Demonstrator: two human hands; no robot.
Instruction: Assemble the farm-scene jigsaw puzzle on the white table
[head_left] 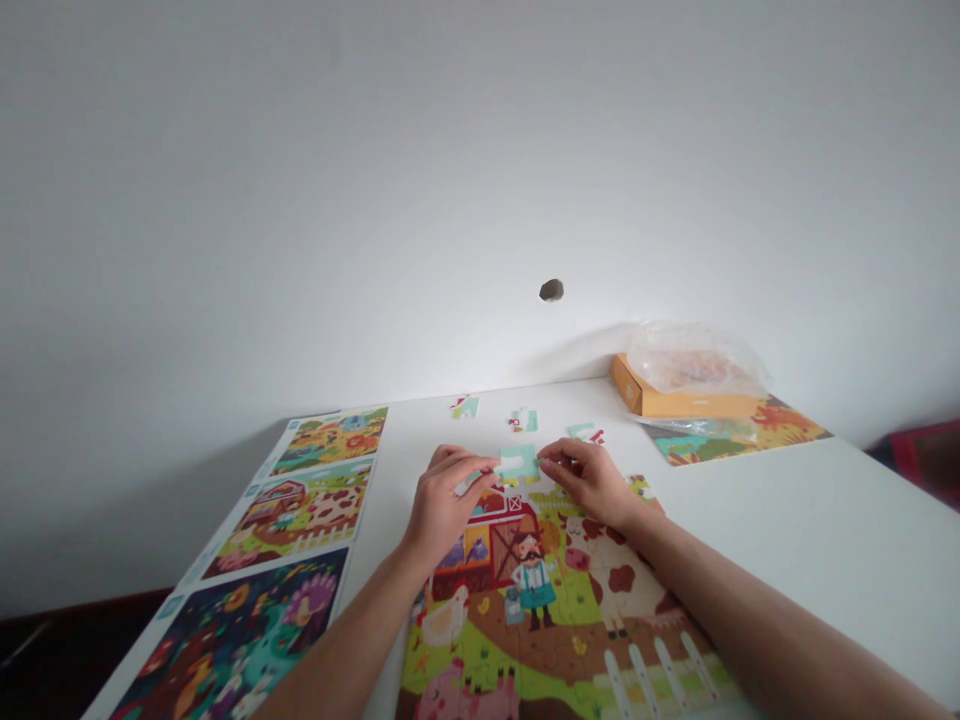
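Note:
A pale teal puzzle piece with a little yellow-green on its lower edge is between my two hands, at the far edge of a farm jigsaw puzzle. My left hand pinches its left side with thumb and forefinger. On its right side, the curled fingertips of my right hand grip the edge. The joined part of the jigsaw shows a barn, a farmer, a cow, a hen, a pig and a white fence. My forearms cover parts of both its sides.
Loose puzzle pieces lie beyond my hands. On the left stretches a sheet of reference pictures. At the back right, clear plastic rests on an orange box, beside a lion picture. The white table meets a wall with a hole.

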